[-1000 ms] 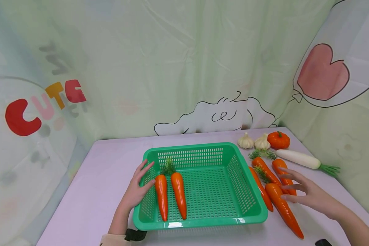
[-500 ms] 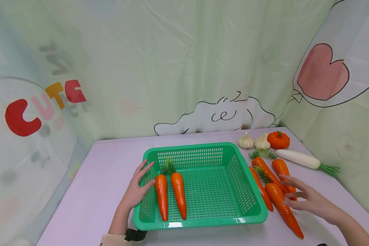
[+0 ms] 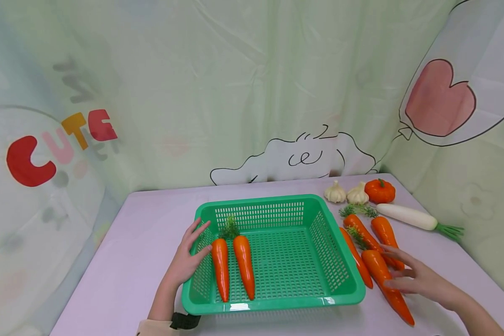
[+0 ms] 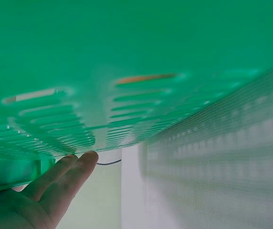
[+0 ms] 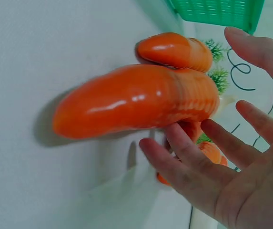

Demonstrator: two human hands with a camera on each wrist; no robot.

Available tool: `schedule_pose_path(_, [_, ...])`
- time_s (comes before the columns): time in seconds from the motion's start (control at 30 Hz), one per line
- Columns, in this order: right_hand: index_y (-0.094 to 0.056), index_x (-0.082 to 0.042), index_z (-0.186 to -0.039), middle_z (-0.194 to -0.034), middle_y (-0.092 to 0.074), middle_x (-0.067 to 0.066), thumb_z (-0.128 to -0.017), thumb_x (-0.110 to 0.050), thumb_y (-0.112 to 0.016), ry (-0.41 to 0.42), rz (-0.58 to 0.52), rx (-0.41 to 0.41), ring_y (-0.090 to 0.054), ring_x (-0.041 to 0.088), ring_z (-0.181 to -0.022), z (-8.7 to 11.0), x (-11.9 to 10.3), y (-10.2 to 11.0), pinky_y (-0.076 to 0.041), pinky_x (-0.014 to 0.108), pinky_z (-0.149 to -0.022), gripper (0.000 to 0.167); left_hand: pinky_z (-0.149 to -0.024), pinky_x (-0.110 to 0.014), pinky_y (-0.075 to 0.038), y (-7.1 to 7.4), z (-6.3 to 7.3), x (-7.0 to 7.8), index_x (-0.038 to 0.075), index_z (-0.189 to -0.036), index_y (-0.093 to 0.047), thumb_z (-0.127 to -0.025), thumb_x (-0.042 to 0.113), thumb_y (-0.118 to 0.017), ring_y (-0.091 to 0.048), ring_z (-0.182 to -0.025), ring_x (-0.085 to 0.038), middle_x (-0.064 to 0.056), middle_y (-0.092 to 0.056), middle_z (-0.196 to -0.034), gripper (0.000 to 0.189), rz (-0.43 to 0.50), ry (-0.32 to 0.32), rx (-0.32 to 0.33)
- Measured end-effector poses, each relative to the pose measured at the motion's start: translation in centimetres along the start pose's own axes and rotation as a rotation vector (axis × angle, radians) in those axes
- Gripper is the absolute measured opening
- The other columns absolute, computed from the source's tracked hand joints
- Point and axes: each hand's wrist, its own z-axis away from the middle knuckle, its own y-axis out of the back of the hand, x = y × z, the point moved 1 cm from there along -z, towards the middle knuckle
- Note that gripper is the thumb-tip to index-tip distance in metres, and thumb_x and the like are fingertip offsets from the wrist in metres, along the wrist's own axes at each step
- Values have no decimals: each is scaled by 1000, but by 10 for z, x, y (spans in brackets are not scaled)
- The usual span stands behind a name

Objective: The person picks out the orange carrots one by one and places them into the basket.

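1. Left hand [image 3: 185,261]: fingers straight and spread, thumb extended; positioned at the left side of the green basket [image 3: 273,305], with no curled grip visible.
2. Right hand [image 3: 424,280]: thumb and fingers spread, slightly bent; not closed around anything. It is positioned over the nearest loose carrot [image 3: 375,263]; contact cannot be confirmed.
3. Head view: shows the basket interior, with two basket carrots [image 3: 221,270] side by side in its left part, leafy tops toward the rear.
4. Left wrist view: shows the slotted outer face of the basket, which the head view does not, and two straight fingers beside it. An orange strip [image 4: 146,78] is visible through one slot.
5. Right wrist view: shows the palm side of the right hand and the gap between thumb and fingers, which the head view does not. The nearest carrot lies just beyond the fingertips.
6. Count, right of the basket on the counter [image 3: 126,252]: four loose carrots, including the nearest; two garlic bulbs [image 3: 335,192]; one orange pumpkin [image 3: 380,192]; one white radish [image 3: 407,217].
7. Total count: six carrots, one basket.
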Motion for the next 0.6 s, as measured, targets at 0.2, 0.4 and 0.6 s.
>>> schedule_pose_path(0.2, [-7, 6, -141, -136, -9, 41, -88, -20, -57, -27, 5, -9, -49, 33, -100, -2, 1, -2, -52, 41, -70, 78, -96, -68, -18, 0, 1, 2, 19, -139, -42, -88, 13, -60, -10, -136, -35, -4, -16, -151, 54, 7, -7, 0])
schedule_pose_path(0.4, [-9, 5, -141, -134, -13, 41, -87, -19, -60, -24, 34, 6, -50, 31, -96, -4, 2, -4, -53, 37, -67, 79, -95, -69, -18, 0, 1, 2, 17, -139, -41, -88, 12, -61, -10, -136, -35, -5, -15, -151, 55, 5, 1, 2])
schedule_pose_path(0.6, [-16, 5, -140, -128, -28, 38, -84, -18, -64, 7, 110, 36, -50, 28, -91, -8, 3, -8, -52, 32, -66, 78, -96, -68, -18, 0, 1, 2, 18, -139, -41, -88, 11, -61, -10, -136, -34, -4, -15, -151, 55, 8, 3, 2])
